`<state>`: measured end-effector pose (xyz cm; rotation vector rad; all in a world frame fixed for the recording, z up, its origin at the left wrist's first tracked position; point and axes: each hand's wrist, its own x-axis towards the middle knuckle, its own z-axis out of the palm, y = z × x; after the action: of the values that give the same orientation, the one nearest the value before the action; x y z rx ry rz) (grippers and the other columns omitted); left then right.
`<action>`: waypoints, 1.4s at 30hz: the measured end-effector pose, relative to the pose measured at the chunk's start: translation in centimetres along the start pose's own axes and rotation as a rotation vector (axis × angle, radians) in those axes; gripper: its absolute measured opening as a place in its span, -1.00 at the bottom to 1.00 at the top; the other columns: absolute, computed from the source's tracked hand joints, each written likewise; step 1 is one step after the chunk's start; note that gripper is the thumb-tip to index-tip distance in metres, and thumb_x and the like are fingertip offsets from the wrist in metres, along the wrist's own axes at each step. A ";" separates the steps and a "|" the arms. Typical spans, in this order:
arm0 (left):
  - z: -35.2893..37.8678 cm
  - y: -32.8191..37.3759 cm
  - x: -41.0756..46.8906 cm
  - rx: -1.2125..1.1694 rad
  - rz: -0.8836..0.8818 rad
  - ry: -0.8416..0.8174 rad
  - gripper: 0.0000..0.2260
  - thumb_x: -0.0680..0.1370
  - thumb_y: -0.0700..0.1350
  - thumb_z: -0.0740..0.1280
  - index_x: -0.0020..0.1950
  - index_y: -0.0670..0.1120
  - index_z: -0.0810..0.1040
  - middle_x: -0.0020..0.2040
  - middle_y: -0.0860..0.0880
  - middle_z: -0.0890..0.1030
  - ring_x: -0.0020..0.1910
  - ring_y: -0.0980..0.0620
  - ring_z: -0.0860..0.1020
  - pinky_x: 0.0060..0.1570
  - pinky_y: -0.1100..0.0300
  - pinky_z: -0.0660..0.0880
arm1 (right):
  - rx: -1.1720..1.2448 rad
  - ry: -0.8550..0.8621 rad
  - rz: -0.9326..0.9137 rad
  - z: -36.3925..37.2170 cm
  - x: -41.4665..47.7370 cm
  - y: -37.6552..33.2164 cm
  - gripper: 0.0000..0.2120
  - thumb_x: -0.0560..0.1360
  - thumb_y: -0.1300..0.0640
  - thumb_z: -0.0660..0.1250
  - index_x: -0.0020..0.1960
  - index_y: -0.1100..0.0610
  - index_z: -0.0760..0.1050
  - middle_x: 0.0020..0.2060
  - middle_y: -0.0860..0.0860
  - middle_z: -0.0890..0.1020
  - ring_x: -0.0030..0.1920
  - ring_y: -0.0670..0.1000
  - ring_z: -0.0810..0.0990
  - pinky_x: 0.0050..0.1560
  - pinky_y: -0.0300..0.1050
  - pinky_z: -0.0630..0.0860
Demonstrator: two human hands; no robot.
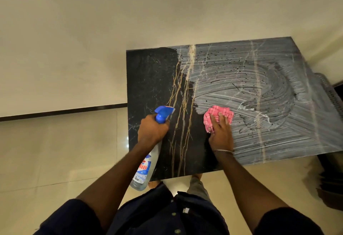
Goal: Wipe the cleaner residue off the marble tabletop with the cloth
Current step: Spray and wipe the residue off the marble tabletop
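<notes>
The black marble tabletop [154, 79] with gold veins fills the middle and right of the head view. White streaked cleaner residue [250, 86] covers its right two thirds; the left strip is dark and bare. A crumpled pink checked cloth [216, 113] lies at the residue's left edge. My right hand [220, 132] presses flat on the cloth with straight fingers. My left hand [153, 130] grips the neck of a spray bottle [143, 171] with a blue trigger head, held tilted over the table's near left corner.
A cream wall with a dark skirting line [63, 111] runs behind the table. Glossy beige floor tiles [55, 151] lie to the left and front. A grey perforated object [332, 93] and dark furniture [330, 179] stand at the right edge.
</notes>
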<state>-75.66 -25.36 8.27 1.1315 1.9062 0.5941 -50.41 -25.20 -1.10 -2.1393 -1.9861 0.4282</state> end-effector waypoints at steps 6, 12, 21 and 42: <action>0.7 0.3 -0.2 0.009 -0.034 0.017 -0.80 0.51 -0.04 0.41 0.05 -0.09 0.52 -0.17 -0.05 0.60 -0.23 0.06 0.56 -0.11 0.15 0.51 | 0.155 0.030 -0.033 1.8 -1.1 -7.6 -0.25 0.37 0.38 0.38 0.49 0.02 0.28 0.49 0.18 0.26 0.50 0.27 0.16 0.33 0.35 0.30; 0.6 0.7 -0.1 -0.016 -0.031 0.059 -0.83 0.49 -0.04 0.42 -0.02 -0.10 0.55 -0.27 -0.02 0.59 -0.29 0.04 0.58 -0.13 0.13 0.54 | 0.114 -0.123 -0.480 1.8 -0.3 -9.1 -0.18 0.30 0.35 0.43 0.50 0.04 0.27 0.47 0.20 0.31 0.48 0.30 0.21 0.41 0.26 0.15; 0.9 1.2 0.9 -0.045 -0.059 0.088 -0.80 0.50 -0.09 0.41 0.04 -0.16 0.54 -0.23 -0.07 0.59 -0.26 -0.01 0.57 -0.05 0.02 0.59 | -0.009 -0.025 -0.034 -0.5 5.1 0.2 -0.25 0.34 0.39 0.31 0.49 0.06 0.28 0.48 0.20 0.28 0.49 0.26 0.17 0.45 0.19 0.19; -0.8 3.0 3.3 -0.062 -0.082 0.145 -0.87 0.53 -0.11 0.39 -0.03 -0.10 0.48 -0.26 -0.04 0.53 -0.30 0.08 0.50 -0.16 0.17 0.43 | -0.039 -0.090 -0.236 -0.1 8.7 -2.1 -0.29 0.45 0.34 0.23 0.53 -0.01 0.16 0.52 0.14 0.20 0.54 0.22 0.06 0.47 0.24 0.17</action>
<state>-75.68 -21.05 9.55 0.9892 2.0319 0.7017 -51.86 -16.36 -1.04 -1.9054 -2.2808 0.4560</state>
